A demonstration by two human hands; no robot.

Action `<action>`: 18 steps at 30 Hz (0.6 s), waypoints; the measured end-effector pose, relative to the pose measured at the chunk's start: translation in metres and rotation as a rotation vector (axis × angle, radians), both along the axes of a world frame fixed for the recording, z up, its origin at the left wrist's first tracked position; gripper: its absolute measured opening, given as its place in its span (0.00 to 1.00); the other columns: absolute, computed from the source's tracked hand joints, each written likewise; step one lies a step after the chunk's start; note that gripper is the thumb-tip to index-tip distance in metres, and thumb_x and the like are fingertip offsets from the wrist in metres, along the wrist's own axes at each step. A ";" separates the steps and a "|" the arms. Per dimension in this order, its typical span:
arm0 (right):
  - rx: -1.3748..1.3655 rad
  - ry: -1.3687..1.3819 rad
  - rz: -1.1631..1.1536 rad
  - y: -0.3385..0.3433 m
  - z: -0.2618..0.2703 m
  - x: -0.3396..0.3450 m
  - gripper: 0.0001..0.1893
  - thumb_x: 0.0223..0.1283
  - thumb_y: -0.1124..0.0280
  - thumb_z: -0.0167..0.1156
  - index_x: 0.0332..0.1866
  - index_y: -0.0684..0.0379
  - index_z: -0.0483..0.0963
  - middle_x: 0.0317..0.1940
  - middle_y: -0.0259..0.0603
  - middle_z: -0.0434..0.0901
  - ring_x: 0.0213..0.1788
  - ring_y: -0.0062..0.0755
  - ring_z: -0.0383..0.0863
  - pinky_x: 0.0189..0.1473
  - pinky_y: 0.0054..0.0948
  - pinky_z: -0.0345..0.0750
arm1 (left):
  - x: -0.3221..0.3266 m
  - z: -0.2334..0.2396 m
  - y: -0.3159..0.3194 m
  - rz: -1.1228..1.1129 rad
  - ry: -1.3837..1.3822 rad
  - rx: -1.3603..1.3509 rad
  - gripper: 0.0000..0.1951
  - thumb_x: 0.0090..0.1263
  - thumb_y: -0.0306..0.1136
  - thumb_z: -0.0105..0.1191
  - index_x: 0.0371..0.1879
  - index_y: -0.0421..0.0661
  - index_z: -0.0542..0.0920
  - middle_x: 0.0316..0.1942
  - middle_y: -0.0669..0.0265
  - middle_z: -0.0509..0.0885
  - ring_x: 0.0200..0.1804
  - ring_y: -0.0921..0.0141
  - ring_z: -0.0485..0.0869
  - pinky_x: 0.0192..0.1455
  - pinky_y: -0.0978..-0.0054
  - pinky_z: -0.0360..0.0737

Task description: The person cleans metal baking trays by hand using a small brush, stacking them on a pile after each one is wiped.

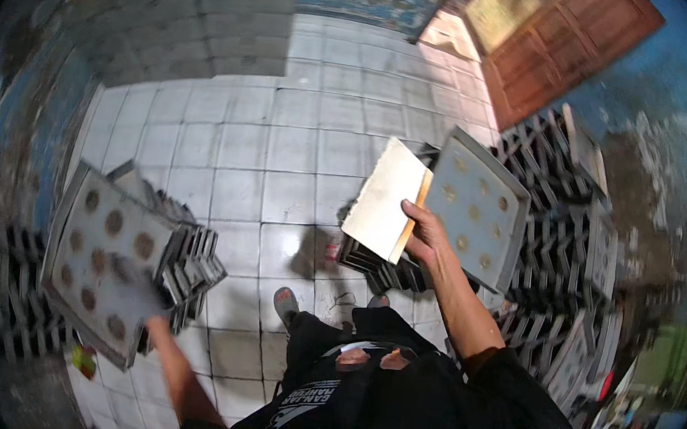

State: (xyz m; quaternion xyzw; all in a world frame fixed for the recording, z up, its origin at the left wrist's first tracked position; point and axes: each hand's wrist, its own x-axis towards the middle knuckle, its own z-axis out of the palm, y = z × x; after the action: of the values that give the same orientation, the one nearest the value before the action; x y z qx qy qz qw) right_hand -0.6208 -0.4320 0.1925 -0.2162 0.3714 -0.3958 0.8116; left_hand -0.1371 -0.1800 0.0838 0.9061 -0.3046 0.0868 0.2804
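Observation:
In my right hand [426,232] is a flat, pale rectangular board [386,200] with an orange-brown strip along one edge, my thumb on top of it. Just beyond that hand, a metal tray [511,235] with rows of round brown marks rests on a stack of trays. My left hand [138,289], blurred and apparently covered by something greyish, is over another metal tray [64,206] with similar round brown spots. That tray lies on top of a stack [192,267] at the left. Whether the left fingers hold anything is too blurred to tell.
Zigzag stacks of metal trays [547,259] line the right side; more stacked trays [5,295] stand at the far left. A brown panelled door [569,49] is at the upper right. White floor tiles [288,195] lie between the stacks. A small red item [331,251] is by the right stack.

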 end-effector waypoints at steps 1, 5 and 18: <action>-0.017 -0.018 -0.006 -0.008 -0.004 -0.021 0.29 0.57 0.69 0.66 0.63 0.64 0.65 0.57 0.48 0.75 0.59 0.42 0.76 0.65 0.42 0.71 | -0.031 -0.047 -0.025 -0.173 0.149 -0.138 0.25 0.75 0.37 0.45 0.68 0.41 0.63 0.69 0.54 0.65 0.69 0.61 0.66 0.68 0.66 0.66; -0.226 0.370 -0.212 -0.040 -0.009 -0.150 0.22 0.59 0.68 0.63 0.56 0.65 0.71 0.48 0.44 0.80 0.47 0.33 0.80 0.53 0.34 0.77 | -0.328 -0.039 -0.150 -0.947 1.568 -0.214 0.24 0.72 0.42 0.48 0.64 0.43 0.69 0.55 0.60 0.78 0.55 0.66 0.78 0.56 0.68 0.77; -1.003 1.733 0.238 0.005 -0.172 -0.445 0.21 0.51 0.78 0.53 0.54 0.56 0.75 0.48 0.46 0.78 0.48 0.46 0.76 0.52 0.42 0.75 | -0.694 -0.093 -0.227 -0.716 1.993 0.352 0.12 0.68 0.32 0.50 0.48 0.45 0.78 0.36 0.63 0.79 0.39 0.66 0.81 0.44 0.66 0.81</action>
State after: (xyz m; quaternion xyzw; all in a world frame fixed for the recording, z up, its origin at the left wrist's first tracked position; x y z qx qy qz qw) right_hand -1.0656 -0.4268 0.0209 -0.7816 0.6000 -0.1292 0.1114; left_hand -0.8312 -0.4065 -0.0092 0.4541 -0.1946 -0.8240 0.2772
